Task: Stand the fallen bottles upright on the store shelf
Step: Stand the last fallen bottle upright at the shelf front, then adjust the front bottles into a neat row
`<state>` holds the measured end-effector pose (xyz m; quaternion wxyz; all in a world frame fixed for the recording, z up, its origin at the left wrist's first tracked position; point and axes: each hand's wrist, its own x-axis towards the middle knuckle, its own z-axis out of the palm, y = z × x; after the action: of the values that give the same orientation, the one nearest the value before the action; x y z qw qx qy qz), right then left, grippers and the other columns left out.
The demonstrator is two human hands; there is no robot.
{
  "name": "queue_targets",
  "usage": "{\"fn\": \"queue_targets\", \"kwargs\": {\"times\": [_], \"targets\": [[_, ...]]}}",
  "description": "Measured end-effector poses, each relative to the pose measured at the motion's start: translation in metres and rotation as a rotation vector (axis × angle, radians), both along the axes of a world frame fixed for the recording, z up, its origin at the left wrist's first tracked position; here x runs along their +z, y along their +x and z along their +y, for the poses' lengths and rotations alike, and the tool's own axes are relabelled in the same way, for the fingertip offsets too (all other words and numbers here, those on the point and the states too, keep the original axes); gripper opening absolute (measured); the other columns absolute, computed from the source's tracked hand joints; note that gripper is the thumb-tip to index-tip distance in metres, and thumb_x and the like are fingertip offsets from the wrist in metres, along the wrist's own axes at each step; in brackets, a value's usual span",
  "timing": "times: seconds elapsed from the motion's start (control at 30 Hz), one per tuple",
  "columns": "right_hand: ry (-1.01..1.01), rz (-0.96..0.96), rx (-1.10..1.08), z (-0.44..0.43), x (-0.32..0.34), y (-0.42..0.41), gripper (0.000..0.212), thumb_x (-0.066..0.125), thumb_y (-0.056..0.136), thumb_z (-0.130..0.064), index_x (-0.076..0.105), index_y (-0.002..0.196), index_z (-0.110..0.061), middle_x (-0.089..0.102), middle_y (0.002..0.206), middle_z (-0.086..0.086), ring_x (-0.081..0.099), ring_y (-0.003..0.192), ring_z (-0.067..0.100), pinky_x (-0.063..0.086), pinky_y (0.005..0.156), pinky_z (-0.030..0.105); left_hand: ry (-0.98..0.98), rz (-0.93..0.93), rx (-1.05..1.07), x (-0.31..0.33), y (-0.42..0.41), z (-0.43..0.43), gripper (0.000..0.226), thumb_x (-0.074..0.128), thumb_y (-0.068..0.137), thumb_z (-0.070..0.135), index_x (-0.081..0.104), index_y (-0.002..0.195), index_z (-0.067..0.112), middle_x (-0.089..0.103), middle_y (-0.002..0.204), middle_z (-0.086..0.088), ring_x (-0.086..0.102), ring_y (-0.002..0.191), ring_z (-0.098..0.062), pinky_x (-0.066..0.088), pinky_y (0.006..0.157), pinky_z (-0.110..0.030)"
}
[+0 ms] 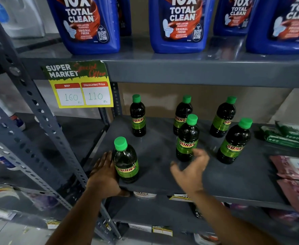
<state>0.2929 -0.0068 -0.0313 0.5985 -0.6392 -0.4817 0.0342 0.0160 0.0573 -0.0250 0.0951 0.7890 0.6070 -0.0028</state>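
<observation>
Several dark bottles with green caps and green SUNNY labels stand upright on the grey middle shelf [163, 175]. The nearest bottle [125, 161] stands at the front left corner, and my left hand [104, 174] lies flat against its left side. My right hand [192, 167] hovers blurred, fingers spread, in front of the middle front bottle [187, 138], holding nothing. Another bottle [233, 142] stands front right. At the back stand three more: left [137, 116], middle [181, 112] and right [223, 117]. No bottle lies on its side.
Large blue toilet-cleaner jugs [178, 23] fill the shelf above. A yellow price tag [81, 85] hangs at the left. Green packets [286, 137] and pink wipe packs [295, 172] lie at the right. A slotted grey upright [44, 121] runs down the left.
</observation>
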Motion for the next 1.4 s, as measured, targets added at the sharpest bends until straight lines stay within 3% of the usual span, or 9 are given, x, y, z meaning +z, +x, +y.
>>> {"fn": "queue_targets", "kwargs": {"times": [0.17,0.27,0.43,0.7,0.97,1.1,1.2,1.3,1.4], "targets": [[-0.394,0.212,0.297,0.028,0.014,0.069,0.109,0.087,0.059,-0.032,0.022,0.145,-0.022,0.046,0.140,-0.001,0.046,0.130,0.014,0.038,0.110,0.040,-0.066,-0.023,0.028,0.005,0.002,0.001,0.167,0.068,0.026,0.093,-0.014,0.154,0.025,-0.014,0.164,-0.003,-0.011,0.149,-0.025,-0.004,0.121,-0.042],[-0.522,0.136,0.298,0.034,0.014,0.077,0.080,0.089,0.055,-0.045,0.045,0.120,-0.030,0.063,0.117,-0.009,0.061,0.111,0.012,0.051,0.097,0.042,-0.042,0.023,0.014,0.008,0.003,-0.002,0.160,0.073,0.037,0.088,-0.015,0.154,0.022,-0.013,0.164,-0.005,-0.010,0.150,-0.026,-0.007,0.117,-0.038],[-0.510,0.161,0.351,0.017,0.012,0.065,0.054,0.083,0.059,-0.030,0.053,0.102,-0.040,0.068,0.103,-0.012,0.066,0.098,0.006,0.054,0.085,0.031,-0.063,0.024,0.034,0.015,0.005,-0.006,0.176,0.042,0.009,0.104,-0.014,0.154,0.022,-0.013,0.164,-0.006,-0.009,0.150,-0.026,-0.009,0.117,-0.037],[-0.523,0.151,0.516,-0.026,-0.002,0.057,0.052,0.076,0.058,-0.024,0.057,0.104,-0.038,0.070,0.097,-0.003,0.067,0.094,0.016,0.054,0.087,0.046,0.044,-0.001,-0.015,0.013,0.004,-0.009,0.155,0.076,0.038,0.084,-0.003,0.156,0.021,0.002,0.164,-0.006,0.002,0.150,-0.026,0.003,0.122,-0.039],[-0.371,0.191,0.649,-0.045,0.003,0.059,0.088,0.081,0.068,-0.031,0.035,0.143,-0.024,0.054,0.137,0.001,0.052,0.128,0.015,0.043,0.106,0.037,0.038,0.023,-0.041,0.007,0.001,-0.005,0.156,0.066,0.033,0.091,-0.001,0.156,0.023,0.000,0.165,-0.006,0.001,0.149,-0.027,0.006,0.124,-0.042],[-0.019,0.111,0.060,-0.055,0.005,0.074,0.082,0.072,0.072,-0.038,0.031,0.137,-0.010,0.041,0.129,0.013,0.044,0.123,0.031,0.036,0.105,0.036,0.047,0.048,-0.065,0.001,-0.001,-0.001,0.156,0.059,0.031,0.095,-0.001,0.156,0.024,-0.003,0.165,-0.007,-0.002,0.149,-0.028,0.004,0.124,-0.044],[-0.104,0.099,-0.320,-0.041,0.019,0.114,0.105,0.084,0.063,-0.034,0.024,0.142,0.000,0.035,0.137,0.026,0.034,0.132,0.042,0.027,0.111,0.040,0.048,0.042,-0.068,-0.003,0.000,0.002,0.158,0.057,0.026,0.098,0.005,0.157,0.026,0.000,0.164,-0.007,0.000,0.149,-0.029,0.007,0.124,-0.044],[-0.353,0.222,-0.162,-0.027,0.036,0.148,0.110,0.088,0.067,-0.025,0.016,0.149,-0.009,0.039,0.148,0.013,0.040,0.135,0.028,0.035,0.108,0.038,0.050,0.059,-0.058,-0.005,-0.003,0.004,0.160,0.050,0.023,0.103,0.006,0.157,0.028,-0.001,0.165,-0.007,0.000,0.149,-0.030,0.005,0.124,-0.044],[-0.478,0.202,-0.113,-0.024,0.040,0.155,0.073,0.084,0.071,-0.023,0.043,0.131,-0.013,0.061,0.119,0.006,0.059,0.108,0.023,0.044,0.085,0.031,0.042,0.073,-0.056,-0.009,-0.006,0.005,0.158,0.049,0.027,0.104,0.003,0.157,0.028,-0.005,0.165,-0.007,-0.004,0.149,-0.030,0.000,0.123,-0.043]]}}
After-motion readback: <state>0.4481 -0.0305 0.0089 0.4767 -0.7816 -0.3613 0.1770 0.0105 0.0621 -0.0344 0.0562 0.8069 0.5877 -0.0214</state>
